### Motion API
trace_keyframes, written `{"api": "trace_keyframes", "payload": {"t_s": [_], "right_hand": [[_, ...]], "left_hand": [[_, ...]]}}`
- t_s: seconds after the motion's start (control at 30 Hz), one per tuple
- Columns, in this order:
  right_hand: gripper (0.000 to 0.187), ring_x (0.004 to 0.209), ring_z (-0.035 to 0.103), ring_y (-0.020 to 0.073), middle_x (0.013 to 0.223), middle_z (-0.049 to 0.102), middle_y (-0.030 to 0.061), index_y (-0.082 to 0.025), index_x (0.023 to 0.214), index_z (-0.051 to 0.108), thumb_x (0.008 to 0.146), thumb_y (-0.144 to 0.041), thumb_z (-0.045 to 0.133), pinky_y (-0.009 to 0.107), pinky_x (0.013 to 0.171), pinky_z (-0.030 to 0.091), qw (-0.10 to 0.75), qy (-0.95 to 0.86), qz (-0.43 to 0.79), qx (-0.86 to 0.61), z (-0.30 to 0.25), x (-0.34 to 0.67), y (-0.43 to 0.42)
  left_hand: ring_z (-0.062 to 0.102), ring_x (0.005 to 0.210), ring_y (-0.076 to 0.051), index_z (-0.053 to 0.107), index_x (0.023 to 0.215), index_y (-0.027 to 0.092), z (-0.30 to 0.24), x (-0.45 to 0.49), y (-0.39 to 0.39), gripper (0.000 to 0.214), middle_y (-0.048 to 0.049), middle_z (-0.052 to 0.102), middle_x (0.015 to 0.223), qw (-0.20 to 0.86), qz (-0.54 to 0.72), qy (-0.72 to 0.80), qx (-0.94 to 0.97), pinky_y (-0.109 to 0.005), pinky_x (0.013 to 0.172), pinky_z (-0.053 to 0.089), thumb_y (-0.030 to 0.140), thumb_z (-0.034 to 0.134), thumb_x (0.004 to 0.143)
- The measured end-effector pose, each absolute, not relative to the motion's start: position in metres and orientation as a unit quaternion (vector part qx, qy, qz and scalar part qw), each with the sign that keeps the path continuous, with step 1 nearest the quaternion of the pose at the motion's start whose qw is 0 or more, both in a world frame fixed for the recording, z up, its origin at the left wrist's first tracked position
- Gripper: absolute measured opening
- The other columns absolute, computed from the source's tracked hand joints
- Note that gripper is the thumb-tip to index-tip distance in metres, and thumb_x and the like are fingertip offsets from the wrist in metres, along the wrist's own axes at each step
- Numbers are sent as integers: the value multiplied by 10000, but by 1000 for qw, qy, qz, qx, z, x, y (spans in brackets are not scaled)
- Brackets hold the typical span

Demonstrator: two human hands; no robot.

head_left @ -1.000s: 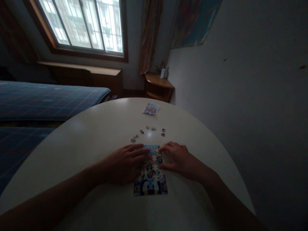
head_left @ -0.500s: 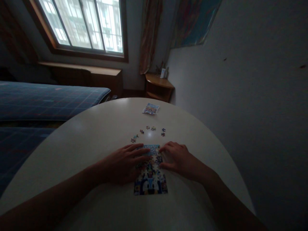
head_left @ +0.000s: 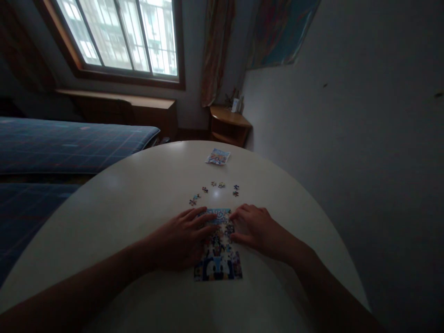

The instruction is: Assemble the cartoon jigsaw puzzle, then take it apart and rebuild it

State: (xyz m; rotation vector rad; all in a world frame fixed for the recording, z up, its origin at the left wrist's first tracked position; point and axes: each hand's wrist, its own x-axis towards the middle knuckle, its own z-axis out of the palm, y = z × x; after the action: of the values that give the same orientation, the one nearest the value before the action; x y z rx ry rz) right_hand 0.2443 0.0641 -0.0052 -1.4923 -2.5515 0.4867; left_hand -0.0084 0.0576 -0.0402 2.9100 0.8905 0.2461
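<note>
Open and holding nothing, the left hand (head_left: 180,238) and right hand (head_left: 256,226) rest against opposite sides of the jigsaw puzzle (head_left: 218,261) lying flat on the round table (head_left: 138,194) before the person, where an uneven sideways push could probably buckle its joined pieces apart.

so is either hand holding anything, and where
Nothing is gripped. The left hand lies flat on the puzzle, left side; the right hand touches its upper right edge.
</note>
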Motion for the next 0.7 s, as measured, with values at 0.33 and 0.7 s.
{"api": "trace_keyframes", "payload": {"t_s": [0.33,0.7], "right_hand": [[237,1120,589,247,1188,664,88,-214,1104,692,871,-256,683,431,965,462,122,-888,127,-425,-9,231,64],[282,1159,576,241,1227,662,96,-212,1148,683,888,-318,661,446,1000,457,153,-891,127,-409,-30,229,71]], "left_hand": [[288,1447,-328,348,1487,279,-39,-11,57,555,-35,348,1572,76,71,301,948,-541,1161,300,291,489,951],[250,1471,-290,420,1406,244,-45,-18,64,473,-49,404,1542,123,105,283,945,-515,1186,281,330,530,955]]}}
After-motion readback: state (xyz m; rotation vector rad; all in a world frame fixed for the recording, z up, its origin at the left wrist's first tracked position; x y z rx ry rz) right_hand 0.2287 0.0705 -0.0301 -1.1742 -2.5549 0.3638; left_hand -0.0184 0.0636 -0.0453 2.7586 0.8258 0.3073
